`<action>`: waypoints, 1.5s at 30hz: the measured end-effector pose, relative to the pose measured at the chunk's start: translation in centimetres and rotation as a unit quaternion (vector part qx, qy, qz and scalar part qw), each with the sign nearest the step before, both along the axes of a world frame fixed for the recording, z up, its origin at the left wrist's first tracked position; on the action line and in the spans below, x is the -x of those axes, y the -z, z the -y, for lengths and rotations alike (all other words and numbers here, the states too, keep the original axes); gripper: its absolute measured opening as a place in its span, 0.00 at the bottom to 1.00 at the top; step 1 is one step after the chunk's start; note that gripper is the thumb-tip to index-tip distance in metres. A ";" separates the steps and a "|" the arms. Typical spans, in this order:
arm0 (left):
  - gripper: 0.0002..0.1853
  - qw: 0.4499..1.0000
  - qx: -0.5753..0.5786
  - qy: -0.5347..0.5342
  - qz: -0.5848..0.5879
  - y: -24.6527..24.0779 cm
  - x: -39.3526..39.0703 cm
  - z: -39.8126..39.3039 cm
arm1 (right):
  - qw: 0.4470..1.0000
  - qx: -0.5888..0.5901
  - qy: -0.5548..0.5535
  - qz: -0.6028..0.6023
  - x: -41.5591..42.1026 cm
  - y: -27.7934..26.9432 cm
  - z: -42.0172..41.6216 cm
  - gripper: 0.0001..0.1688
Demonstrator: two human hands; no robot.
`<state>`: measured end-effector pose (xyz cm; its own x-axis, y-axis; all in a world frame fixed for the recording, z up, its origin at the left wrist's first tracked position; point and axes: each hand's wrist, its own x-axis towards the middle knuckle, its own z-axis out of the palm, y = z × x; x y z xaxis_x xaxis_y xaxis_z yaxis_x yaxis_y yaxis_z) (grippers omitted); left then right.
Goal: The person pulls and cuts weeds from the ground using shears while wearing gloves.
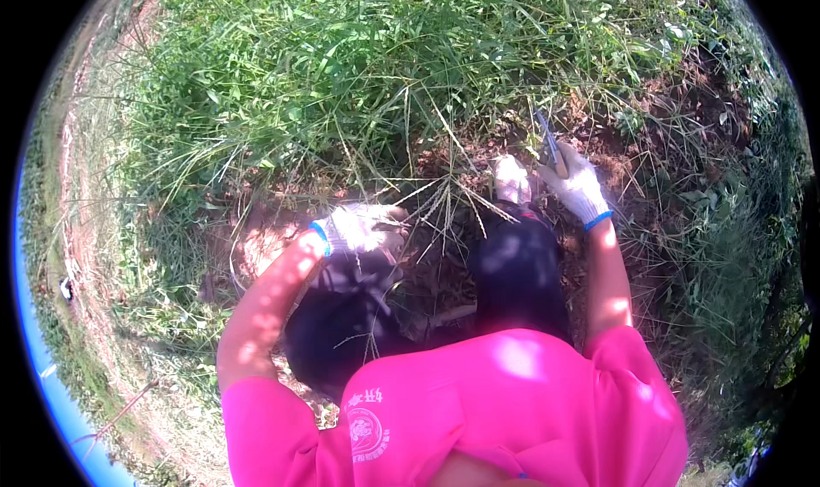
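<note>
My left hand (364,228), in a white knit glove with a blue cuff, rests over my bent knee at the centre left; its fingers are partly curled, and glare hides whether they grip anything. My right hand (572,178), gloved the same way, is closed on a hand tool (551,140) with a wooden handle and a narrow metal blade. The blade points up towards the edge of the green grass (359,57). Beside that hand is the light toe of my shoe (512,178). Seed heads of grass (451,178) spread out between my hands.
Bare reddish soil (698,112) with dry litter lies at the right. Dense weeds fill the ground ahead. A pale strip of dry ground (96,231) curves along the left, with a small white object (66,288) on it. A thin stem (128,410) stands at lower left.
</note>
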<state>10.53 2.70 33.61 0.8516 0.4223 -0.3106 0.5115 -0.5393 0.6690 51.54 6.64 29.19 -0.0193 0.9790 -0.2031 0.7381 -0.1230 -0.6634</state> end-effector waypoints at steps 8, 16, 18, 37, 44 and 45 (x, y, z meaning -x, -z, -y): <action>0.34 0.926 0.193 -0.323 0.041 2.5 -6.3 -3.7 | 0.944 0.134 -0.209 -0.217 7.7 0.1 -7.6 0.22; 0.16 0.776 0.056 -0.613 0.141 0.1 -3.9 -8.3 | 0.866 0.293 -0.194 -0.355 14.8 -0.1 -10.3 0.19; 0.15 0.773 0.084 -0.618 0.115 -0.3 -3.4 -9.1 | 0.829 0.321 -0.196 -0.414 15.5 -0.4 -10.4 0.18; 0.19 0.778 0.125 -0.601 0.135 5.9 -4.9 -6.8 | 0.899 0.113 -0.220 -0.362 21.4 4.4 -7.5 0.18; 0.21 0.740 0.143 -0.604 0.259 6.0 -5.3 -6.0 | 0.903 0.159 -0.219 -0.333 21.2 2.7 -7.2 0.15; 0.22 0.742 0.136 -0.589 0.291 6.2 -5.2 -5.6 | 0.907 0.122 -0.217 -0.341 21.3 2.6 -7.2 0.14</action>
<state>15.69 8.31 27.43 -0.0343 0.9691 -0.2442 0.1026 0.2465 0.9637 30.20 13.79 26.63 -0.5940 0.7769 -0.2086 0.1804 -0.1241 -0.9757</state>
